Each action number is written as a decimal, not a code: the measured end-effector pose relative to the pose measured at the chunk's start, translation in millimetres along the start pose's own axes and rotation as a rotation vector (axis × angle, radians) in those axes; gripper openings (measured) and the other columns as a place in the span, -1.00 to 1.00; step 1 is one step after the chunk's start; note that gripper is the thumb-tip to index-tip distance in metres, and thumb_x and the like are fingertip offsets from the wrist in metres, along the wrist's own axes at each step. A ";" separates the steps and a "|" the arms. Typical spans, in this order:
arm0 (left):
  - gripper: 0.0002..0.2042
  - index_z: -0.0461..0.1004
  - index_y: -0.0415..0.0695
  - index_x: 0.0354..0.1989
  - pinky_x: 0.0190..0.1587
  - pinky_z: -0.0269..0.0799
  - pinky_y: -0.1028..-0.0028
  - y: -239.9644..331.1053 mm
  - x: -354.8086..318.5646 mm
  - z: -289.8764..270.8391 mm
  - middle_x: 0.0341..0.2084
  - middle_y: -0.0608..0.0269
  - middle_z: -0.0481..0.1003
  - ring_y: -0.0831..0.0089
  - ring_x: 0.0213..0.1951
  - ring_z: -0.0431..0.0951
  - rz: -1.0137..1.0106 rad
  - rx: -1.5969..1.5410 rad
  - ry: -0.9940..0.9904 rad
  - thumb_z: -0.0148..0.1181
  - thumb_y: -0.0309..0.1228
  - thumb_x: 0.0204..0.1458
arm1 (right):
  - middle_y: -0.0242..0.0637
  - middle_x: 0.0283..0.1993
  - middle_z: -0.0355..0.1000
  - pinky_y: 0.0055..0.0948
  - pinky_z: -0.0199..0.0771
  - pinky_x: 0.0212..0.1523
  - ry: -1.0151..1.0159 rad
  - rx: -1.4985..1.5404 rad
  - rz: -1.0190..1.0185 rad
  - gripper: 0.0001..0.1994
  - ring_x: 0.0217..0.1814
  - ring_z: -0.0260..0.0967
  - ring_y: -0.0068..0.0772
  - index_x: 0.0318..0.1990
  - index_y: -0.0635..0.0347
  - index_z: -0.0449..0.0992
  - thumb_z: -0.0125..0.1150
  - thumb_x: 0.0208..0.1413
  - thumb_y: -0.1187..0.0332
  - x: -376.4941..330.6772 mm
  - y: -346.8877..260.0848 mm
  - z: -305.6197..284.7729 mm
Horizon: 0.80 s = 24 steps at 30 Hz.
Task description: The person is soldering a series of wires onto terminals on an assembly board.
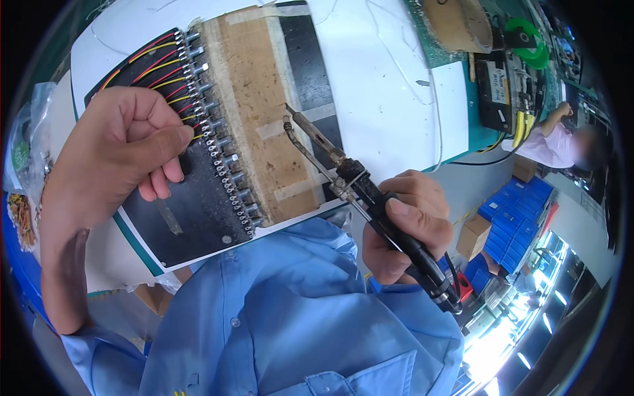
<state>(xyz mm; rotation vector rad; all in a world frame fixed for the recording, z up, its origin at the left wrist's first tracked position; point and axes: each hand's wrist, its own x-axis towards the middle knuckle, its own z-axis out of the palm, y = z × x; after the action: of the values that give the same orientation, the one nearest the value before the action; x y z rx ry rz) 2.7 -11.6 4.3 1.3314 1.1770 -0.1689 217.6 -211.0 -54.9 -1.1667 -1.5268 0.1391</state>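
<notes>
My left hand (129,142) is closed in a pinch at a thin yellow wire (198,136), beside a row of small metal connectors (232,158) with ring-like lugs. Red and yellow wires (155,61) run from the farther connectors across a black board (191,221). Wrapped around the black handle of a soldering iron (389,218) is my right hand (415,214). A thin metal tube is clamped alongside the iron and curves toward its tip. That tip hovers over a brown, taped strip (254,86), apart from the connectors. The left fingers partly hide the wire's end.
A white sheet (376,79) covers the bench. At the far right stand a black device (496,92), a green spool (528,43) and a brown container (459,25). Plastic bags (33,132) lie at left. Blue bins (512,228) and another person (555,142) are beyond the bench.
</notes>
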 end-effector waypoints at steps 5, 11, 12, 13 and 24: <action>-0.85 0.41 -0.26 -0.48 -0.67 0.32 0.67 -2.6 -0.2 -2.8 -0.69 0.26 0.47 0.62 -0.71 0.44 0.018 0.006 -0.029 0.15 -0.46 0.08 | -0.19 -0.57 0.38 -0.42 0.32 -0.58 0.214 0.006 0.075 -0.57 -0.60 0.35 -0.31 -0.10 0.34 0.38 0.04 0.18 0.07 4.6 5.5 -10.7; -0.86 0.40 -0.26 -0.48 -0.69 0.32 0.67 2.0 -1.2 1.2 -0.70 0.25 0.47 0.61 -0.72 0.43 0.048 -0.031 -0.016 0.15 -0.49 0.08 | -0.04 -0.22 0.48 -0.52 0.44 -0.33 0.353 -0.545 0.324 -0.70 -0.21 0.47 -0.38 0.08 0.37 0.20 -0.09 0.29 0.37 44.8 47.9 -38.6; -0.86 0.40 -0.26 -0.48 -0.68 0.32 0.67 2.4 -2.1 1.0 -0.70 0.25 0.47 0.61 -0.72 0.44 0.049 -0.028 -0.017 0.14 -0.49 0.08 | -0.05 -0.23 0.49 -0.52 0.43 -0.35 0.378 -0.507 0.357 -0.70 -0.23 0.47 -0.38 0.07 0.38 0.20 -0.09 0.29 0.36 47.7 51.2 -40.0; -0.86 0.40 -0.26 -0.48 -0.68 0.32 0.67 2.4 -2.3 0.9 -0.70 0.25 0.47 0.61 -0.71 0.44 0.061 -0.030 -0.023 0.14 -0.49 0.08 | -0.05 -0.24 0.49 -0.52 0.43 -0.37 0.399 -0.464 0.398 -0.69 -0.25 0.47 -0.39 0.07 0.38 0.20 -0.09 0.29 0.36 50.0 54.6 -39.9; -0.87 0.42 -0.24 -0.49 -0.68 0.30 0.69 -5.3 -4.1 -0.4 -0.69 0.27 0.49 0.66 -0.71 0.42 0.046 0.015 0.009 0.15 -0.49 0.08 | -0.26 -0.70 0.31 -0.43 0.23 -0.76 0.207 0.093 -0.089 -0.52 -0.65 0.38 -0.28 -0.33 0.33 0.45 -0.04 0.24 -0.02 12.0 -7.5 38.9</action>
<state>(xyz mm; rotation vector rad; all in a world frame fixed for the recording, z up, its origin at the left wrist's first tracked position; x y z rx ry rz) -3.0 -15.0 3.9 1.3728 1.1537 -0.1389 183.8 -187.1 -55.0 -1.0056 -1.3721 0.0283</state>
